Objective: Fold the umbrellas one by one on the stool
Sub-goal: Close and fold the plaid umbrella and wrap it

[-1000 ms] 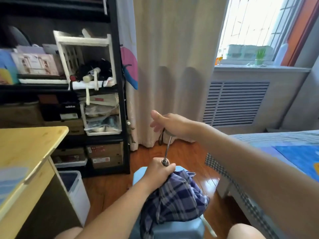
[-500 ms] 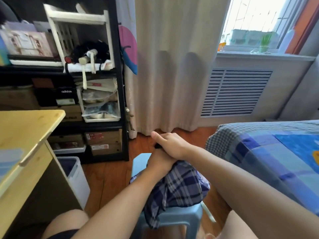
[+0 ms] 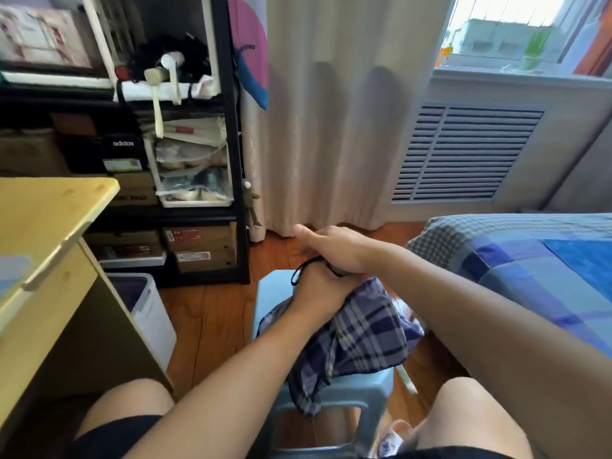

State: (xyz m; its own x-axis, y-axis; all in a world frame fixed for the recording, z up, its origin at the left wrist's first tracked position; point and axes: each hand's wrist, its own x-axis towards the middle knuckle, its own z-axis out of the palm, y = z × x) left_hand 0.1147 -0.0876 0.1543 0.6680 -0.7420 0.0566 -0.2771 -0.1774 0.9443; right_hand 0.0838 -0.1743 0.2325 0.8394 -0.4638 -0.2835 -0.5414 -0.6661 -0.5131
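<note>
Left hand (image 3: pixel 316 293) grips umbrella (image 3: pixel 357 336) on stool (image 3: pixel 275 286); right hand (image 3: pixel 337 248) presses handle, fingers straight; slipping palm could let shaft spring out

umbrella handle (image 3: pixel 334 269): hidden under right hand (image 3: pixel 337 248) | stool (image 3: pixel 331 392): base cut off

We find the room lit by daylight from the window (image 3: pixel 516 31), which is overexposed: the view through it is washed out. The curtain (image 3: pixel 331 111) beside the window shows soft vertical shadows in its folds. Away from the window, the black shelf unit (image 3: pixel 228 144) is dim and its lower boxes lose detail. We note overall softness, with blur strongest along the frame edges. Wide-angle distortion bends the shelf uprights and the window frame. The wooden floor (image 3: pixel 205 313) carries a mild sheen.
</note>
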